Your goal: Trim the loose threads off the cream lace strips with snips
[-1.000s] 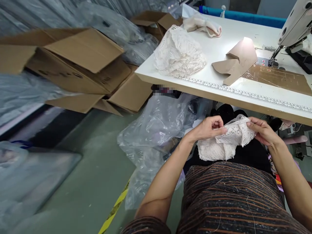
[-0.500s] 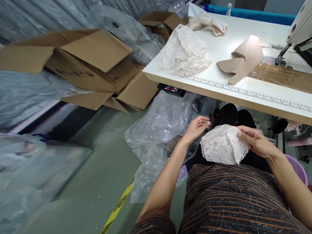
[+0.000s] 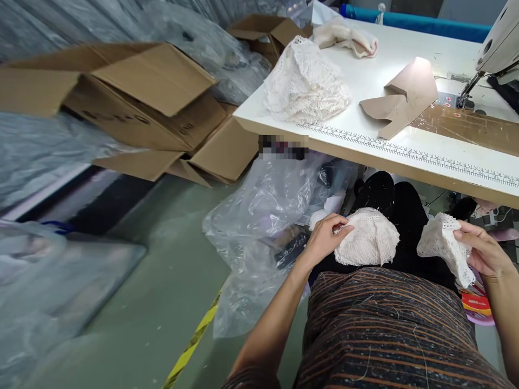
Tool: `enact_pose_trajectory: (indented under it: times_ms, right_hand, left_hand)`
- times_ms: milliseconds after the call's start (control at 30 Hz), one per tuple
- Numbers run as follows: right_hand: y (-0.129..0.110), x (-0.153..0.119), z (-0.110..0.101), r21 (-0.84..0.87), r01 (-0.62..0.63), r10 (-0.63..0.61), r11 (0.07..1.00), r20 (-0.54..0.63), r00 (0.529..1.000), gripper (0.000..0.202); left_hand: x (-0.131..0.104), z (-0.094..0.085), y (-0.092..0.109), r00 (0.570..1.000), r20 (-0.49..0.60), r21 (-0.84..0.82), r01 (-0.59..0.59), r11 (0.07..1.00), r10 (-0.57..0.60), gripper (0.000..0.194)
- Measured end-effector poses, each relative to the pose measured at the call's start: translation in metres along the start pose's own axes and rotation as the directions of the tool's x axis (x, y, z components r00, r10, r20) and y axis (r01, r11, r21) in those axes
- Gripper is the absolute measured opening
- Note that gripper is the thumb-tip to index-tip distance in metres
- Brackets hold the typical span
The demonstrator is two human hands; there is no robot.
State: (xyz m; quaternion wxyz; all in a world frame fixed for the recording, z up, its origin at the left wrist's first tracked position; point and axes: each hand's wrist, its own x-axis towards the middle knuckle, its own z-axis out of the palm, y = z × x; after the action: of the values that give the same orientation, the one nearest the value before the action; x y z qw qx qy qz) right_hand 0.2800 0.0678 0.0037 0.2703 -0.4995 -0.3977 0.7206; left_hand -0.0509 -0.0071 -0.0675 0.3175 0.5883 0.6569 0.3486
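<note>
On my lap lies a bundle of white lace pieces (image 3: 367, 237). The fingers of my left hand (image 3: 328, 235) pinch its left edge. Off to the right, my right hand (image 3: 484, 246) grips a separate white lace piece (image 3: 444, 243) between thumb and fingers, held apart from the bundle. A taller pile of white lace (image 3: 306, 84) sits on the left corner of the white sewing table (image 3: 385, 156). To the right of that pile rests a brown paper pattern piece (image 3: 411, 97).
The sewing machine (image 3: 482, 59) stands at the table's right. Open cardboard boxes (image 3: 133, 119) lie at the left. A clear plastic bag (image 3: 259, 216) hangs below the table corner, and yellow-black tape (image 3: 194, 340) marks the floor. A cream cloth (image 3: 344, 37) is at the table's back.
My right hand has moved right, carrying one lace piece away from the bundle. My left hand, free of the lace before, has come down and taken hold of the bundle's left edge.
</note>
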Motion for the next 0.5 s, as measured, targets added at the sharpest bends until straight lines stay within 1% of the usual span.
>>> enact_pose_trajectory:
  times_ms: [100,200,267,367,433,500]
  right_hand:
    - [0.000,0.007,0.008,0.055,0.012,-0.013,0.998,0.020,1.000,0.029]
    - [-0.003,0.014,0.017,0.071,0.040,-0.044,0.997,0.057,0.997,0.030]
    - [-0.007,0.018,0.021,0.057,0.064,-0.069,0.996,0.087,0.994,0.026]
    - [-0.009,0.021,0.020,0.011,0.108,-0.109,0.994,0.110,0.988,0.019]
    - [-0.009,0.023,0.015,-0.023,0.136,-0.133,0.990,0.095,0.987,0.015]
    - [-0.008,0.023,0.010,-0.051,0.136,-0.132,0.989,0.070,0.989,0.015]
  left_hand:
    - [-0.009,0.004,0.002,0.990,-0.106,0.075,-0.083,0.994,0.091,0.015]
    - [-0.017,0.008,0.005,0.962,-0.181,0.204,-0.169,0.964,0.207,0.019]
    - [-0.023,0.012,0.008,0.932,-0.220,0.342,-0.203,0.918,0.288,0.020]
    - [-0.032,0.017,0.019,0.875,-0.248,0.527,-0.239,0.815,0.417,0.024]
    - [-0.038,0.018,0.026,0.838,-0.255,0.584,-0.265,0.767,0.483,0.028]
    - [-0.042,0.018,0.034,0.808,-0.241,0.594,-0.316,0.740,0.538,0.029]
